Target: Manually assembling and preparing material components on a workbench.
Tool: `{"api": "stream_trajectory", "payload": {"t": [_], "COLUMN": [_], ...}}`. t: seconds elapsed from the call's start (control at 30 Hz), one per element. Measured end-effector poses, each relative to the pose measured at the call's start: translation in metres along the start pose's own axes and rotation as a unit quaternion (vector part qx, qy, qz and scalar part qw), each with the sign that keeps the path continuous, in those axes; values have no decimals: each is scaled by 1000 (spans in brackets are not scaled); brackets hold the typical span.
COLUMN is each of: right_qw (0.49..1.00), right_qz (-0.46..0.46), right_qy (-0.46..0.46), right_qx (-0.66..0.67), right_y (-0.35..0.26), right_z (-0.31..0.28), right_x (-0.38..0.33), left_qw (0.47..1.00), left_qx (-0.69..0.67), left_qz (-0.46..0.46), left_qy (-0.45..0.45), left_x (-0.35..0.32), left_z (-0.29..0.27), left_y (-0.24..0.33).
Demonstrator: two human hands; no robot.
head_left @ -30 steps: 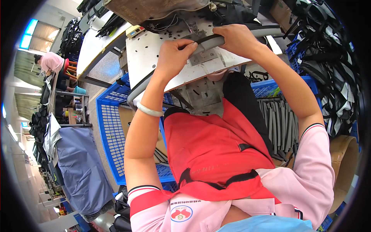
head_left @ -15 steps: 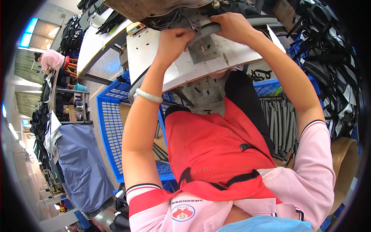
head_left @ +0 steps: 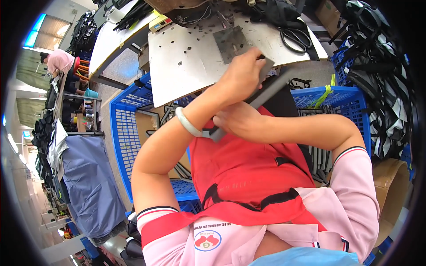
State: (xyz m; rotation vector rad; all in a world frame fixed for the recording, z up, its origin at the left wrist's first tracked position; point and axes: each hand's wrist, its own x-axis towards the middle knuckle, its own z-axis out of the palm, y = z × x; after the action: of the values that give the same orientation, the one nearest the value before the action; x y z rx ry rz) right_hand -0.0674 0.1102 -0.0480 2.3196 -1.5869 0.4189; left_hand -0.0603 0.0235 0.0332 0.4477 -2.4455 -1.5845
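Note:
A grey fabric-like strip is folded over the red apron, close to the near edge of the white table. My left hand is closed on its upper part, with a dark grey end sticking out beyond the fingers. Below my left forearm, my right hand grips the strip nearer my body, its fingers partly hidden. Both hands are apart from the table machine and its metal plate.
Black-handled scissors lie beside black straps on the white table, among small dark scraps. Blue crates flank my legs; the right crate holds grey strips. A yellow switch box sits at the table's left edge. Another person works far left.
Both hands have come back from the machine toward my lap, bringing the grey strip. My forearms now cross, and the scissors and metal plate are uncovered.

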Motion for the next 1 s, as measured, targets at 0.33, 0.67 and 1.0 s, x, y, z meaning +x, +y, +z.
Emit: {"api": "stream_trajectory", "payload": {"t": [0.33, 0.67, 1.0], "right_qw": [957, 972, 950], "right_qz": [222, 222, 287], "right_qy": [-122, -51, -53], "right_qx": [140, 63, 114], "right_y": [119, 167, 195], "right_z": [-94, -116, -105], "right_x": [-32, -24, -20], "left_qw": [957, 997, 995], "left_qx": [-98, -52, -45], "left_qz": [-217, -41, -47], "left_qy": [-167, 35, 71], "left_x": [-54, -12, 26], "left_z": [-45, -76, -79], "left_y": [-62, -2, -19]}}
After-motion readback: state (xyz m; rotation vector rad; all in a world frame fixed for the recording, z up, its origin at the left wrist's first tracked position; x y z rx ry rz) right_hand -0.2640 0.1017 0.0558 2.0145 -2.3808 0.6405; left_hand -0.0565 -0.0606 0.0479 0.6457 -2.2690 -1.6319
